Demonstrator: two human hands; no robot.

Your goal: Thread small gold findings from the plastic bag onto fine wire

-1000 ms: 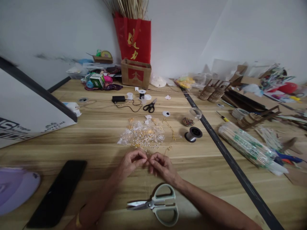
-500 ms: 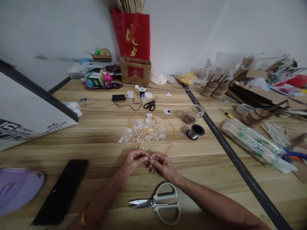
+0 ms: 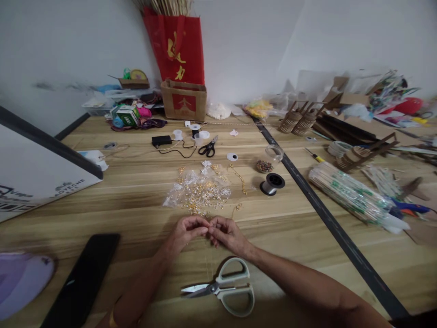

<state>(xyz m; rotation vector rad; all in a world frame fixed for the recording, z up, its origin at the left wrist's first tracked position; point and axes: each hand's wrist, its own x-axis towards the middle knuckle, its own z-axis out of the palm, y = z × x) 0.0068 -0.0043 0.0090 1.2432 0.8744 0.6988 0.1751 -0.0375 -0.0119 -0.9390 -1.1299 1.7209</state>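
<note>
And here we are at the near middle of the surface (image 3: 146, 200): left hand (image 3: 188, 231) and right hand (image 3: 228, 233) meeting tip to tip, both closed in a fine pinch, gripping what looks like the thread (image 3: 206, 264). Anything smaller between those fingertips is too tiny to call.

So how far along? Early or midway, I'd judge, but finished work is hard to spot. Just beyond the hands, the beads (image 3: 203, 198) lie loose and scattered among clear packets (image 3: 170, 197); plenty unused there. To their right, the chain (image 3: 239, 180) lies apart, not joined to anything I can see. Nearest of all, the scissors (image 3: 212, 288) lie unheld, and the spool (image 3: 272, 183) stands off to the right. How much remains, the view won't tell.

Now the line of that thread: faint, very faint, dropping from beneath the hands toward the near side, its long axis running roughly near to far, with the near end lost close to the scissors. They lie across it, long axis left to right, blades pointing left, handles right.
</note>
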